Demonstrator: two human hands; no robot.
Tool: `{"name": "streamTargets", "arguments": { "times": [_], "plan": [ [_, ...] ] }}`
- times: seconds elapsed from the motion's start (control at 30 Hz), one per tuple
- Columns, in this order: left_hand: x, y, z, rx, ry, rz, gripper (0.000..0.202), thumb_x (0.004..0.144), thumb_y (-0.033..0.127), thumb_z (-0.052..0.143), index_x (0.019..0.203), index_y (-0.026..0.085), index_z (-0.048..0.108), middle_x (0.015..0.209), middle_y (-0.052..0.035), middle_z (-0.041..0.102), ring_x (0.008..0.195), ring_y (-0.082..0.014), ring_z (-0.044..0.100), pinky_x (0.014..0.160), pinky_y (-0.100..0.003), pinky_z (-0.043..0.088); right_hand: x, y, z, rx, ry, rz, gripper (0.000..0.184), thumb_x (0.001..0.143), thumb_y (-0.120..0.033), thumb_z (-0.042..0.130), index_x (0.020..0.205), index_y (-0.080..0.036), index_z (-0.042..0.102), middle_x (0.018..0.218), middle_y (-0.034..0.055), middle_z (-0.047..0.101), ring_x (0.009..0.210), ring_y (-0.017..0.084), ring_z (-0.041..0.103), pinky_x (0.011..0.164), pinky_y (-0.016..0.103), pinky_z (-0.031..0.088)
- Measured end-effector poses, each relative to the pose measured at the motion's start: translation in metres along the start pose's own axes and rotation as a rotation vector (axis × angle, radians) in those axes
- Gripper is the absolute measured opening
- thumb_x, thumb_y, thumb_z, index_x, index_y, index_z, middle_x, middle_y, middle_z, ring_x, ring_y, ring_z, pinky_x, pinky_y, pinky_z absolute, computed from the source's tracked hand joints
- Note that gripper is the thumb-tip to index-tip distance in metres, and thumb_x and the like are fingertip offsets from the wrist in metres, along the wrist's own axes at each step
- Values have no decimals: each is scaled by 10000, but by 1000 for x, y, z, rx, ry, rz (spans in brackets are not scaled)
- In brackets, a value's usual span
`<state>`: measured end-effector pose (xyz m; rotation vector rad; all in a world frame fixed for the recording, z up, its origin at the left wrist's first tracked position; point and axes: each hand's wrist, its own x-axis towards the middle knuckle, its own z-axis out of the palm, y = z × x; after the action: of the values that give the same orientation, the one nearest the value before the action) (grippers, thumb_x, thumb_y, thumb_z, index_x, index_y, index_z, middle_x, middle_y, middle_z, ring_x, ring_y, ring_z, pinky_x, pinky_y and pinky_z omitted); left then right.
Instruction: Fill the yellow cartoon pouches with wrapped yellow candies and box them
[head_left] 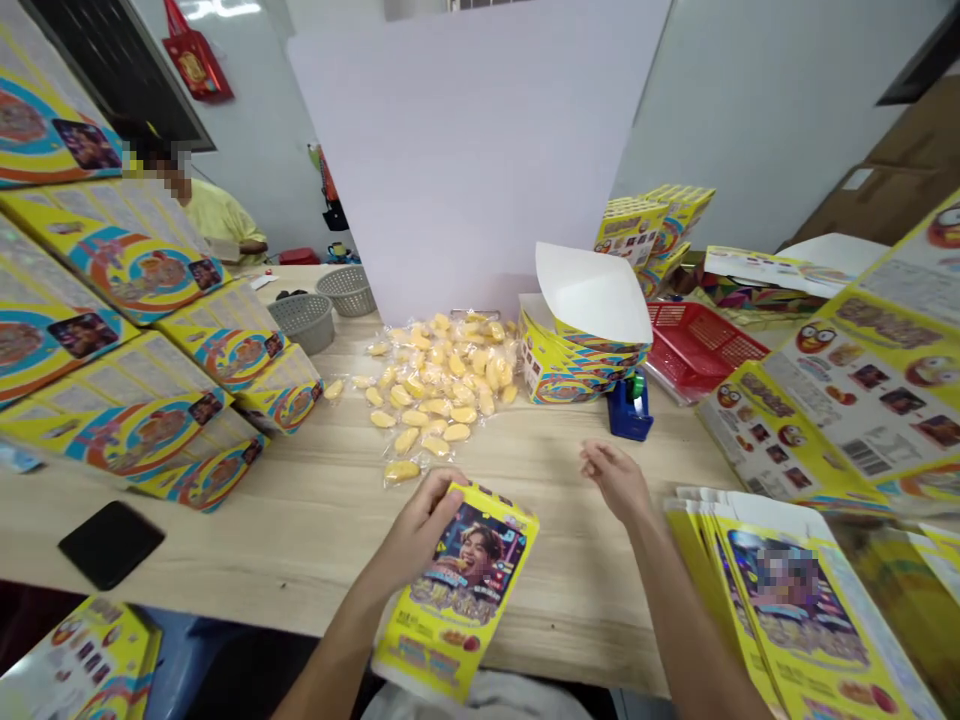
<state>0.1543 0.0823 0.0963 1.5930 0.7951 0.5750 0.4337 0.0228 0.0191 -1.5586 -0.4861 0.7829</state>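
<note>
My left hand (415, 535) grips the top left edge of a yellow printed pouch (459, 588) and holds it over the near edge of the wooden table (300, 520). My right hand (616, 478) hovers just above the table to the right of the pouch, fingers loosely apart, with nothing in it. Beyond both hands lies a pile of small clear packets with yellow pieces (435, 385). A stack of flat yellow pouches (780, 600) lies by my right forearm.
Stacked yellow boxes (127, 330) fill the left side. A black phone (111, 543) lies at the near left. Two grey baskets (304, 320), folded box blanks (581, 350), a blue tape dispenser (628, 410) and a red basket (697, 345) stand further back. A person in yellow (217, 215) sits at the far left.
</note>
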Motion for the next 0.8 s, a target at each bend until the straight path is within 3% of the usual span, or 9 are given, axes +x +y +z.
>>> {"name": "streamTargets", "arguments": {
  "times": [0.1, 0.13, 0.2, 0.27, 0.37, 0.47, 0.67, 0.73, 0.8],
  "plan": [
    [1, 11, -14, 145, -214, 32, 230, 876, 398, 430, 921, 199, 537, 864, -4, 547, 810, -142, 522, 726, -225, 422, -55, -40, 23, -78, -339, -83, 236, 646, -338, 738, 797, -162, 700, 622, -16, 609, 522, 100, 482, 530, 245, 429],
    [2, 15, -17, 176, -281, 42, 240, 879, 398, 419, 934, 197, 539, 852, -3, 543, 792, -140, 517, 713, -224, 421, -70, -56, 28, -123, -476, -123, 261, 657, -325, 727, 875, -182, 712, 629, -19, 620, 539, 104, 492, 556, 244, 432],
    [3, 21, -21, 224, -362, 61, 256, 883, 399, 408, 966, 198, 543, 815, 5, 531, 736, -129, 500, 669, -216, 414, -93, -85, 36, -317, -823, -334, 487, 783, -285, 602, 1260, -251, 514, 695, -31, 627, 600, 106, 516, 617, 235, 433],
    [3, 27, -22, 254, -394, 87, 261, 885, 390, 408, 992, 199, 548, 799, 8, 525, 709, -124, 486, 646, -213, 410, -106, -104, 42, -469, -1012, -511, 638, 843, -219, 503, 1415, -282, 226, 722, -31, 610, 619, 107, 511, 627, 222, 419],
    [2, 35, -21, 257, -438, 145, 244, 887, 360, 413, 999, 194, 553, 842, -8, 537, 754, -134, 497, 689, -229, 418, -112, -113, 48, -605, -1031, -627, 728, 822, -165, 515, 1433, -296, 141, 709, -29, 559, 606, 113, 480, 592, 205, 385],
    [-3, 40, -21, 241, -441, 149, 229, 885, 358, 415, 978, 195, 545, 824, -6, 533, 736, -134, 499, 684, -237, 418, -108, -110, 50, -614, -990, -584, 776, 775, -192, 599, 1423, -309, 188, 664, -54, 495, 555, 94, 434, 534, 185, 341],
    [-17, 42, -10, 99, -392, 150, 218, 762, 362, 624, 863, 197, 523, 873, -23, 571, 828, -166, 556, 733, -274, 454, -99, -81, 58, -158, -1212, -6, 785, 733, -476, 613, 1386, -185, 289, 561, -91, 449, 445, 64, 362, 433, 173, 295],
    [-24, 44, -6, 97, -350, 216, 141, 794, 303, 598, 845, 208, 507, 928, -40, 594, 873, -172, 573, 756, -287, 462, -91, -62, 55, -144, -1082, -6, 675, 780, -469, 542, 1353, -176, 341, 564, -78, 478, 446, 73, 390, 444, 187, 315],
    [-31, 45, -5, 194, -260, 356, 42, 823, 221, 557, 831, 222, 516, 1038, -62, 605, 967, -189, 572, 812, -311, 454, -81, -43, 37, -309, -694, -140, 571, 789, -416, 515, 1305, -194, 410, 600, -49, 528, 519, 112, 467, 510, 231, 368]
  ]
}}
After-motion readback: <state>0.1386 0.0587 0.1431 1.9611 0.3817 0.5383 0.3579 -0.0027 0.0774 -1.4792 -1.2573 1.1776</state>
